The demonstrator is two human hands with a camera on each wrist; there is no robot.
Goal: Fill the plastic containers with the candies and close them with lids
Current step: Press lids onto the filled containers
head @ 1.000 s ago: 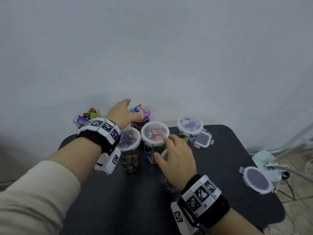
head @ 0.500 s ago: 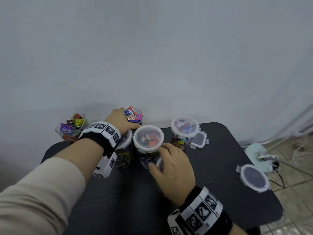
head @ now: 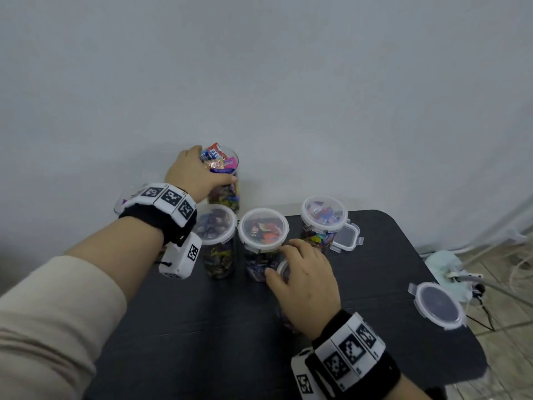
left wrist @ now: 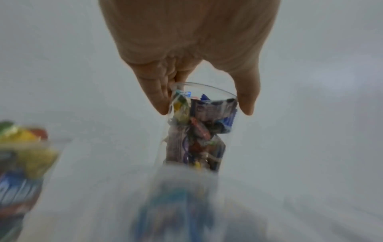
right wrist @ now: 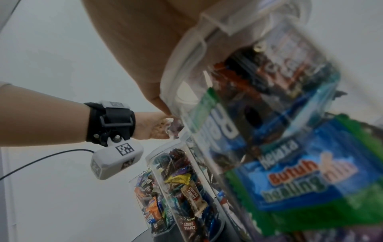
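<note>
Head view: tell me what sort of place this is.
Probably a makeshift recording corner in an ordinary room, not a kitchen or shop: a small black round-cornered table pushed against a bare grey wall, tiled floor with loose cables, and marker-tagged camera bands on both wrists.

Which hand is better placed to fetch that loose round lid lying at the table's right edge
Right. The right hand lies nearer the loose round clear lid, though it holds a lidded jar. The left hand grips the open candy-filled clear container far across.
</note>
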